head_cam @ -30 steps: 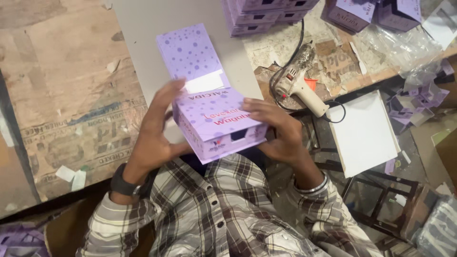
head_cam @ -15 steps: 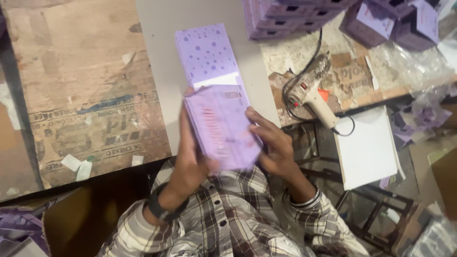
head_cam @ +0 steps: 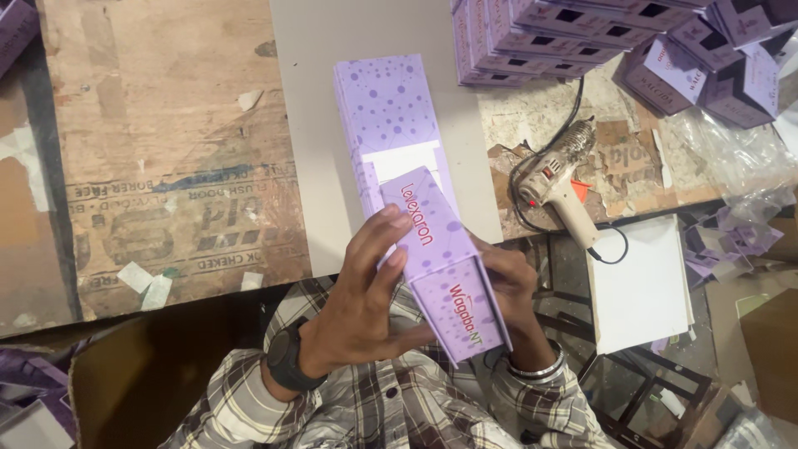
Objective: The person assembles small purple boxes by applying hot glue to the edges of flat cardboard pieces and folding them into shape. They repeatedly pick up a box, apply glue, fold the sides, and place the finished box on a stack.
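From the head view I see both hands wrapped around a purple box [head_cam: 445,266] at lower centre of the frame, tilted so one long face runs toward the lower right. My left hand [head_cam: 366,303] lies on the box's left side, fingers [head_cam: 391,229] held close together and pressed flat over its upper face, thumb along the lower edge. My right hand [head_cam: 511,287] sits mostly behind the box on its right side; I can see its fingers curled against the far wall, but I cannot tell how they are spread. The box's flap [head_cam: 386,112] lies open on the grey board [head_cam: 307,125], stretching toward the upper centre. A heat gun [head_cam: 557,187] rests right of centre on the worn wooden table [head_cam: 158,166], and stacked purple boxes [head_cam: 532,37] fill the upper right.
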